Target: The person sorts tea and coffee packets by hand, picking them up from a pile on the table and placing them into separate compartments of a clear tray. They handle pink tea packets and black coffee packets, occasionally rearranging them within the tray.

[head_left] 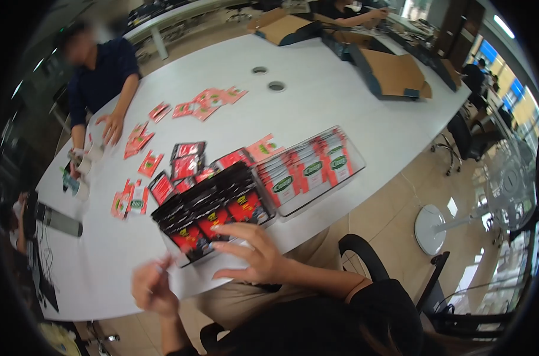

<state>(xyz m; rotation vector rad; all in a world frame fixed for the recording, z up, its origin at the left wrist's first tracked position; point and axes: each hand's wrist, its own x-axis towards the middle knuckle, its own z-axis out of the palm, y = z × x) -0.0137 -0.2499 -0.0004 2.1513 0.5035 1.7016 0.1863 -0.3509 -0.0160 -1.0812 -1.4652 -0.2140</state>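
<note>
A clear box of black and red packets (213,210) stands at the table's near edge, its packets in rows. My right hand (251,255) is over the box's near side, fingers apart, with nothing held. My left hand (155,285) is just left of the box's near corner, blurred; its fingers are bent and whatever they hold cannot be made out. Touching the box's right side is a clear tray of red and white packets (311,169) with green labels. Behind the black packets lie loose black and red packets (187,163).
Loose pink packets (207,102) are scattered across the white table (317,113). A co-worker (100,80) sits at the far left, hands near white cups (79,188). A grey bottle (60,221) lies at the left edge. Open cardboard boxes (391,71) stand at the back right.
</note>
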